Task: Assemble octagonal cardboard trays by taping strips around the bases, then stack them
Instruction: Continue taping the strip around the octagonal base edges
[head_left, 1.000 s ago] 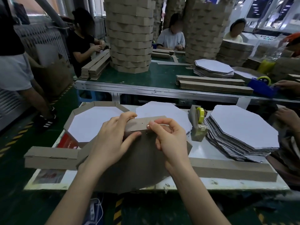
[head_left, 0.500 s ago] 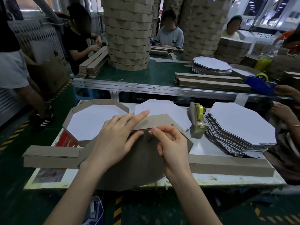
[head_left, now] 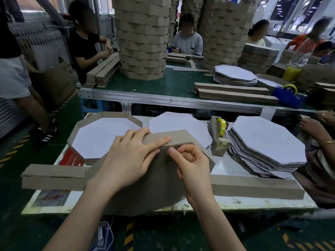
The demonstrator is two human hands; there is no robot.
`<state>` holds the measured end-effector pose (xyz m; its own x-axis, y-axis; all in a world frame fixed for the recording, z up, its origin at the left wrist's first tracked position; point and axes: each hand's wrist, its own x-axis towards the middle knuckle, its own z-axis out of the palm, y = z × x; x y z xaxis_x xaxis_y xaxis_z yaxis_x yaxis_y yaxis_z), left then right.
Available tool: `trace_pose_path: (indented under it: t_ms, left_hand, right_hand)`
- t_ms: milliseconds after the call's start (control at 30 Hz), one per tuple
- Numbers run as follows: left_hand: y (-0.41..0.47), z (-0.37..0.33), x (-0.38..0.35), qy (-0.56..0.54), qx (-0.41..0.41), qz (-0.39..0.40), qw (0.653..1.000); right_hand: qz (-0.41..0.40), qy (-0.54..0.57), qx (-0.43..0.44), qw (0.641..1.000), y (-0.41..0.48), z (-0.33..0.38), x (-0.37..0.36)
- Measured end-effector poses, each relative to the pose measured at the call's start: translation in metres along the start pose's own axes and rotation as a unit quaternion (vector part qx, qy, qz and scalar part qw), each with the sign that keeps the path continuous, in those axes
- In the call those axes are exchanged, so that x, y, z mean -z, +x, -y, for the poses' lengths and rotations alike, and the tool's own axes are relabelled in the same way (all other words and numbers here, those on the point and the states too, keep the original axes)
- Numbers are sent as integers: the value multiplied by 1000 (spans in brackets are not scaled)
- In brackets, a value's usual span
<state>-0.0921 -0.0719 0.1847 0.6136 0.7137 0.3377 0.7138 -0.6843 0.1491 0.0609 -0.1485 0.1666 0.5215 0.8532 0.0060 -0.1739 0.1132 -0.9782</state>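
Note:
An upturned octagonal tray (head_left: 145, 187) shows its brown underside at the near table edge. A cardboard strip (head_left: 179, 135) stands along its far side. My left hand (head_left: 130, 158) lies flat over the tray, straight fingers pressing on the strip. My right hand (head_left: 192, 163) has curled fingers, its thumb tip pressing the seam under the strip, where a clear tape patch glints. A finished tray (head_left: 112, 114) lies at the back left beside a loose white base (head_left: 181, 125). To the right sit a stack of bases (head_left: 268, 142) and a tape dispenser (head_left: 220, 134).
Folded strip bundles lie along the table front, one left (head_left: 54, 176) and one right (head_left: 272, 187). Another person's hands (head_left: 311, 127) work at the right edge. Beyond is a green conveyor table (head_left: 172, 84) with tall tray stacks (head_left: 143, 38), strips and seated workers.
My left fingers straightened and slid right along the strip. My right hand dropped from the strip's face to the seam below it.

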Motion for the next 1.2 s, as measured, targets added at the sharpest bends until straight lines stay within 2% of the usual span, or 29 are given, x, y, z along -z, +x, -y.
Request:
trace_pose_path:
  t_ms: [200,500,633,700,833,933,1000,1067,1133,1200]
  left_hand:
    - [3,-5,4,-32,7,5,999]
    - [17,-19,-2,-104,28,-91,990]
    - [19,-17,-1,-102,6,-100,990]
    - [20,-18,-1,-88,-3,-97,991]
    - [22,-14,-1,-63,0,-64,996]
    - [25,-11,0,-3,-8,8,1000]
    - [31,-14,2,42,-14,42,998]
    - [40,-19,3,76,-24,67,995]
    - [51,-26,4,78,-29,89,993]
    - [62,-33,3,58,-35,98,993]
  right_hand:
    - [-14,-45,79,996,3,-15,-1]
    - [-17,-74,153,985,12,-29,1]
    - [-26,-219,212,952,16,-39,8]
    - [-29,-253,218,942,19,-40,15]
    - [82,-319,293,898,33,-22,29]
    - [108,-265,342,895,43,5,36]
    - [80,-215,344,911,58,22,45]
    - [10,-205,333,920,82,35,56]
    - [-97,-193,275,937,114,36,75]
    - [-187,-163,169,954,154,29,107]
